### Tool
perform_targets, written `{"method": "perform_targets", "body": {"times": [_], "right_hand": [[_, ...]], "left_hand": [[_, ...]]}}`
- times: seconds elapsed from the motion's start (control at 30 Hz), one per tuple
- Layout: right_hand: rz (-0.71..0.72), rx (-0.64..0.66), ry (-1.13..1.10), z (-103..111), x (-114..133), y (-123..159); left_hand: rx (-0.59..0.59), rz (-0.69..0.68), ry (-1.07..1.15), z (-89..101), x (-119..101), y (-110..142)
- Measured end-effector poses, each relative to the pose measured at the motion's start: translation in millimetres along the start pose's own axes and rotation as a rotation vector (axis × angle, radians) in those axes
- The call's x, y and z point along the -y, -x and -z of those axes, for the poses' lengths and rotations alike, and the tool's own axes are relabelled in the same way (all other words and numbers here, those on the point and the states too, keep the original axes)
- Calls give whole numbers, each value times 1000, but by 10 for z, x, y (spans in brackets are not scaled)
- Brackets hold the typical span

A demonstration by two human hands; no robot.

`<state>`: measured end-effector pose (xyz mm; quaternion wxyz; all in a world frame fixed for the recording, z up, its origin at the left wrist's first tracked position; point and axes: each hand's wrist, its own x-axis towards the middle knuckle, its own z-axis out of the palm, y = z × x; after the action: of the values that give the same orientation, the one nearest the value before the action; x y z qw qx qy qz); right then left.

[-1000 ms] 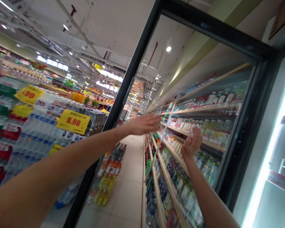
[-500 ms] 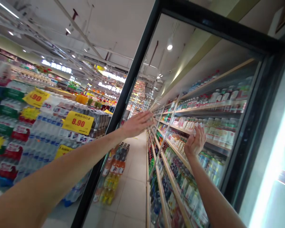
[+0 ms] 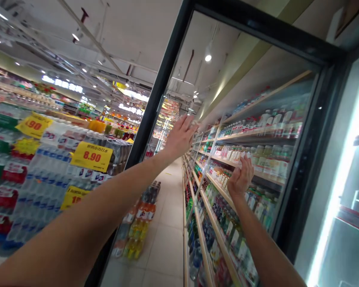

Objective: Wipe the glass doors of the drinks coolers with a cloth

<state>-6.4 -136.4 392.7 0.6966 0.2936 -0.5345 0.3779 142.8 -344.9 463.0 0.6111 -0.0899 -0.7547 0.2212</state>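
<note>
My left hand (image 3: 181,137) is raised with its fingers spread, up against a glass cooler door (image 3: 251,79) with a black frame (image 3: 157,99). I cannot tell if the palm touches the pane. Lower and to the right, my right hand (image 3: 241,177) stands with its fingers up at the same glass, in front of shelved bottled drinks (image 3: 266,157). Neither hand holds anything that I can see. Both forearms are bare and reach in from the bottom of the view.
To the left, stacked packs of bottled water (image 3: 42,183) carry a yellow price sign (image 3: 91,156). Orange and yellow bottles (image 3: 137,223) stand beside a tiled aisle floor (image 3: 164,247). A brightly lit cooler section (image 3: 338,191) fills the right edge.
My left hand has risen and turned fingers-up, from pointing toward the shelves. My right hand has barely moved, and the view has shifted slightly.
</note>
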Motion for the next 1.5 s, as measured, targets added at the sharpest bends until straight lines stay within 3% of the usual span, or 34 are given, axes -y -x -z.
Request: {"method": "perform_targets", "body": {"times": [0.07,0.17,0.23,0.27,0.33,0.47,0.5,0.53,0.57,0.67,0.7,0.73,0.77,0.87,0.9,0.93,0.97,1.0,1.1,1.17,1.23,1.33,1.4,1.43,1.5], "right_hand": [[3,-2,-6,10,2,-5],[19,-6,-12,19,-7,-9],[30,-6,-12,20,-17,-10],[31,-10,-11,19,-21,-9],[29,-17,-10,16,-28,-8],[33,-18,-5,10,-31,-8],[36,-17,-3,10,-30,-8],[37,-18,-1,11,-29,-8],[36,-19,0,12,-28,-8],[35,-18,-7,13,-31,-7],[36,-17,-12,13,-32,-7],[37,-18,-18,12,-34,-7],[38,-20,-24,12,-34,-8],[40,-27,-34,15,-27,-12],[39,-33,-34,17,-23,-14],[41,-36,-33,20,-20,-16],[43,-38,-31,23,-16,-18],[46,-40,-31,26,-14,-19],[57,-36,-29,34,-13,-20],[57,-35,-31,37,-15,-20],[55,-33,-32,34,-16,-19],[48,-35,-28,25,-20,-16],[47,-37,-24,17,-25,-13],[47,-42,-23,15,-28,-11],[49,-48,-23,14,-31,-10]], "left_hand": [[32,-91,42,-34,-168,38],[242,-603,171,-110,-524,245],[345,-813,216,-122,-607,275],[355,-814,217,-108,-572,230],[292,-636,180,-51,-382,55],[-27,44,33,30,-40,-168],[-70,114,12,22,-53,-126],[-75,74,9,4,-110,-47],[-46,-66,23,-21,-197,54],[98,-652,95,-86,-443,294],[120,-744,103,-91,-466,299],[119,-741,96,-83,-450,259],[96,-647,75,-67,-401,180],[-42,-94,-8,-14,-232,-108],[-73,41,-22,-15,-226,-158],[-76,83,-24,-30,-263,-164],[-51,27,-14,-56,-338,-129],[-4,-116,4,-91,-440,-61],[164,-673,66,-180,-710,151],[227,-824,76,-173,-696,134],[210,-692,50,-104,-510,-27],[53,-192,-8,2,-203,-258],[-7,1,-15,8,-182,-224],[11,-20,-1,-9,-238,-146],[125,-291,62,-64,-406,60]]}}
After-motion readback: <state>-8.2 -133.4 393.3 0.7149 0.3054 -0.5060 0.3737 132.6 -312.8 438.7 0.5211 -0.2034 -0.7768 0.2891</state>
